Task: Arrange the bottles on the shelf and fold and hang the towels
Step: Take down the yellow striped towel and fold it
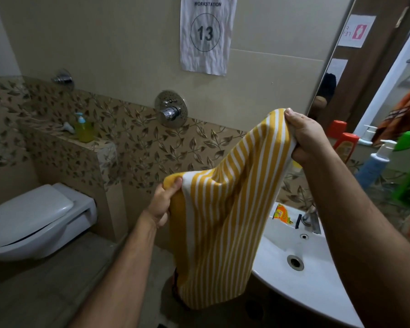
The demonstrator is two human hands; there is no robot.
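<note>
Striped towel (225, 209) over white sink (317, 275)

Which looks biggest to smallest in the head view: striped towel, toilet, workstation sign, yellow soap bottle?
1. striped towel, though nearness to the camera inflates it
2. toilet, partly cut off at the frame edge
3. workstation sign
4. yellow soap bottle

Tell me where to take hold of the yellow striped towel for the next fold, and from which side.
Keep the top edge. The left hand pinches one upper corner low, the right hand grips the other higher, so the yellow striped towel hangs slanted with its stripes running down. For the fold, a grip on the free bottom hem, reached from below at the side away from the sink, would probably suit.
</note>
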